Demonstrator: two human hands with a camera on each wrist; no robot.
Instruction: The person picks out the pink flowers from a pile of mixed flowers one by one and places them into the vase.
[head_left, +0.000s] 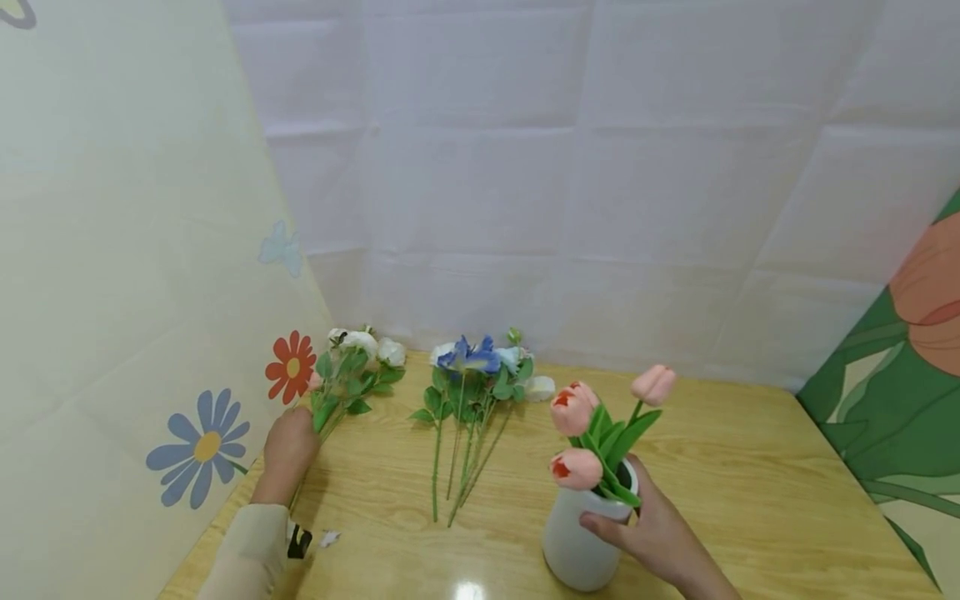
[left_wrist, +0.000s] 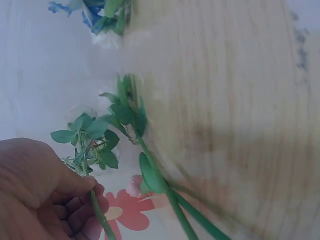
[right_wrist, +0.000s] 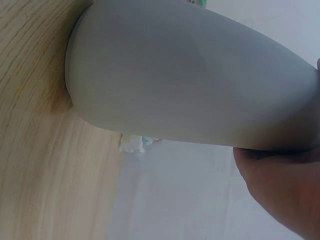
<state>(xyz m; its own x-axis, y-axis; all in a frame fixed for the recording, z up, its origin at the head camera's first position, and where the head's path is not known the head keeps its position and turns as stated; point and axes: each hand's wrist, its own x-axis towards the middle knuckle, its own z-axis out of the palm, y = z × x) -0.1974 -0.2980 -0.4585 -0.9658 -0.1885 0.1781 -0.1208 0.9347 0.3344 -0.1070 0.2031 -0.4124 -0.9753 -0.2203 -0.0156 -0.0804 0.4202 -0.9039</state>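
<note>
At the left side of the table, my left hand (head_left: 291,446) is by a bunch of white flowers (head_left: 360,343) with green leaves. The left wrist view shows thumb and fingers pinching a green leafy stem (left_wrist: 98,210). Beside it, thicker green stems (left_wrist: 170,197) lie apart from the fingers, near a small pink bloom (left_wrist: 134,186). My right hand (head_left: 660,529) grips the neck of a white vase (head_left: 581,537), thumb at the front. Pink tulips (head_left: 576,469) with green leaves stand in the vase. In the right wrist view the vase body (right_wrist: 175,80) hides most of the fingers.
Blue and white flowers (head_left: 470,358) with long stems lie mid-table, heads toward the white cloth backdrop (head_left: 480,183). A printed panel (head_left: 187,333) rises along the left edge, another (head_left: 911,400) along the right. A small white scrap (head_left: 330,538) lies near the left sleeve.
</note>
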